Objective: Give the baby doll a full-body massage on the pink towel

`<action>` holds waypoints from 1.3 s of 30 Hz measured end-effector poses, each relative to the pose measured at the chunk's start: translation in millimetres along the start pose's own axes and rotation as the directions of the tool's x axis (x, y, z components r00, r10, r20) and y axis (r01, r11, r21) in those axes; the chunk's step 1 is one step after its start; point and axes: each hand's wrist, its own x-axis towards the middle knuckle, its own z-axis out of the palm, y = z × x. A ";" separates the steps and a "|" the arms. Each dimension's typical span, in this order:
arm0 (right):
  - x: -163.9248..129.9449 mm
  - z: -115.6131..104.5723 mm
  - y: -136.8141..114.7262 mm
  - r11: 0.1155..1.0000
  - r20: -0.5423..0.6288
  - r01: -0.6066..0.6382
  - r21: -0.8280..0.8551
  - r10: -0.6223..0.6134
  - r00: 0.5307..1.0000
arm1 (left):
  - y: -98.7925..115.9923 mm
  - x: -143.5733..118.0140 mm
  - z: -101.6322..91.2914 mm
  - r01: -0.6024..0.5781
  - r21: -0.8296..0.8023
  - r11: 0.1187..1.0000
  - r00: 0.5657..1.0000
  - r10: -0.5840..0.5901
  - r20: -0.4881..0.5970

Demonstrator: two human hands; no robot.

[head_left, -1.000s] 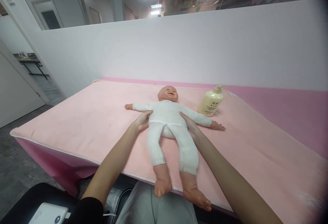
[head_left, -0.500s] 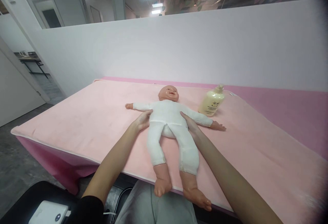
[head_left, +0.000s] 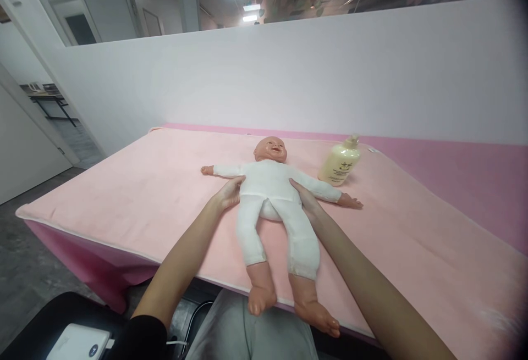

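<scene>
A baby doll [head_left: 270, 181] with a white cloth body lies on its back on a pink blanket, head away from me and feet over the table's near edge. My left hand [head_left: 231, 192] grips the left side of its torso, thumb at the waist and fingers tucked out of sight. On the other side my right hand [head_left: 304, 198] holds the torso the same way, below the doll's outstretched arm; its fingertips are hidden under the doll. Beyond that arm a pale yellow pump bottle [head_left: 340, 162] stands on the blanket.
The pink blanket [head_left: 124, 195] covers a table with a darker pink cloth [head_left: 474, 184] under it. Behind runs a low white wall [head_left: 309, 79]. A black chair with a white power bank [head_left: 78, 342] and cable is at lower left. A door [head_left: 25, 140] stands farther left.
Both hands stay on the doll's sides, and the doll and bottle keep their places. Only the view has shifted very slightly.
</scene>
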 end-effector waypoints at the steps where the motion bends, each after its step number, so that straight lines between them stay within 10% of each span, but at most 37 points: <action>1: -0.4 0.3 -0.1 1.000 -0.001 -0.002 0.000 0.002 1.000 | -0.1 0.1 0.0 0.002 -0.002 1.000 1.000 -0.002 -0.001; 39: 7.3 -0.4 1.9 0.999 -0.059 -0.026 0.042 0.028 0.998 | -2.4 -6.0 5.6 -0.104 0.100 0.990 0.995 0.104 0.005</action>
